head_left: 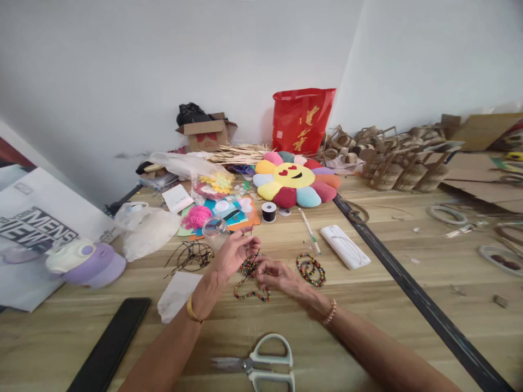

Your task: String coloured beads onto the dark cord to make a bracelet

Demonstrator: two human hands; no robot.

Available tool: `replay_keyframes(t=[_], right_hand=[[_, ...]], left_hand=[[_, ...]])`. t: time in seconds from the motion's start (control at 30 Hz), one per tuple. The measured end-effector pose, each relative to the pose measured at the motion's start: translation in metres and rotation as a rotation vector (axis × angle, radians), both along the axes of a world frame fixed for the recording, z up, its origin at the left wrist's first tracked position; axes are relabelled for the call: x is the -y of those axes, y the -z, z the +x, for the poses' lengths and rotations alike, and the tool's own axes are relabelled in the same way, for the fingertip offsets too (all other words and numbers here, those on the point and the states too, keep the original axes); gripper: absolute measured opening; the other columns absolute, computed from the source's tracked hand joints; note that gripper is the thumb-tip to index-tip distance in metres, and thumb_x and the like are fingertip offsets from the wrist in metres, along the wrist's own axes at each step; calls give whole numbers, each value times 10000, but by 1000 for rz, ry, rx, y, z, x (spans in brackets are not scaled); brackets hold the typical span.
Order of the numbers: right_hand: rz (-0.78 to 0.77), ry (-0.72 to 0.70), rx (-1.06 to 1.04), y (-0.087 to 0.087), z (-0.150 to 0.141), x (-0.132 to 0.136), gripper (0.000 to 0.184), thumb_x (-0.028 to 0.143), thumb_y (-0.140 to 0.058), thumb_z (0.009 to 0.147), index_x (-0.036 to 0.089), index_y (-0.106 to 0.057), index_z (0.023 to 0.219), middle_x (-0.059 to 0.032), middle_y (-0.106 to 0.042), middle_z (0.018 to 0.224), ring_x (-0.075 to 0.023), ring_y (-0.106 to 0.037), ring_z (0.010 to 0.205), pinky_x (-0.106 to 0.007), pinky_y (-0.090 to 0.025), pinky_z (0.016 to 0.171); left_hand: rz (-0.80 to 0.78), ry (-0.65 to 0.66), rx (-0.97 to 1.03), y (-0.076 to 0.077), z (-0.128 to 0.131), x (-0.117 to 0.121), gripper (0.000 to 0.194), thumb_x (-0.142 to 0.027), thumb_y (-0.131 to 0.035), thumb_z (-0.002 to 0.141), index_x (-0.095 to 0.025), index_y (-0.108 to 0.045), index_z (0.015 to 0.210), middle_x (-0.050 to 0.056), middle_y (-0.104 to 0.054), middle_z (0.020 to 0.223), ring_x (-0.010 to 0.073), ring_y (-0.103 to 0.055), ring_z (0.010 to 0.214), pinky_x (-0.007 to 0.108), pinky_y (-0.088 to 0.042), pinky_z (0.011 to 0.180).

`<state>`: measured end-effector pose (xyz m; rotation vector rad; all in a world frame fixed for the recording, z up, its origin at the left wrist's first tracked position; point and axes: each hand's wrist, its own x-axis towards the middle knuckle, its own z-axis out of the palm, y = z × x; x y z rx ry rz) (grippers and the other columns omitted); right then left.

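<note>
Thin black cord (252, 231) sticks up from the pinched fingertips of my left hand (236, 251), whose palm is partly turned up. Close beside it, my right hand (277, 272) has its fingers pinched around the dark cord over the beads; the exact grip is too small to see. Beneath both hands lies a heap of multicoloured beads (247, 268), partly hidden by the fingers. A beaded string (252, 296) curves across the table just in front of them. To the right rest several finished-looking bead bracelets (311, 269). Loose black cords (190, 256) lie tangled at left.
Scissors (255, 363) lie nearest me, with a black phone (112, 343) to the left. Around the work stand a clear jar (215, 228), a spool (268, 212), a white power bank (345, 247) and a flower cushion (296, 179). Small woven baskets (402, 170) fill the back right.
</note>
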<state>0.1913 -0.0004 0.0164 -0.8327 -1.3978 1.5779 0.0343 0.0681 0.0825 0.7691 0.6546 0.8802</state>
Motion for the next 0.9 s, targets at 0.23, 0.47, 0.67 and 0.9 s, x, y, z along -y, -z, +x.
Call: replay_keyframes(t=[0.23, 0.47, 0.67, 0.9], right_hand=[[127, -108, 16, 0, -5, 3, 340, 501, -693, 811, 175, -606, 766, -68, -646, 1072, -224, -558, 1125, -316, -435, 894], [5, -220, -4, -3, -9, 10, 367, 505, -720, 783, 156, -606, 788, -54, -695, 924, -154, -640, 855, -284, -479, 773], [-21, -262, 30, -17, -6, 15, 375, 501, -710, 794, 146, -589, 798, -33, -704, 830, -104, -618, 715, -214, -458, 655], [-153, -361, -90, -27, -5, 18, 378, 482, -726, 791, 158, -533, 796, -39, -716, 776, -110, -656, 655, -232, -505, 650]], left_hand=[[-108, -17, 89, -4, 7, -1, 180, 33, -495, 868, -96, -562, 974, 72, -705, 700, 112, -679, 568, 171, -562, 553], [-185, -102, 148, 3, 6, -12, 219, 49, -443, 884, -69, -627, 901, 76, -705, 692, 124, -699, 602, 188, -583, 573], [-244, -189, 142, 17, -6, -26, 237, 58, -446, 880, -64, -639, 817, 75, -709, 682, 119, -693, 586, 187, -584, 560], [-234, -273, 50, 31, -26, -32, 264, 68, -447, 875, -74, -637, 759, 67, -714, 657, 97, -674, 549, 161, -560, 546]])
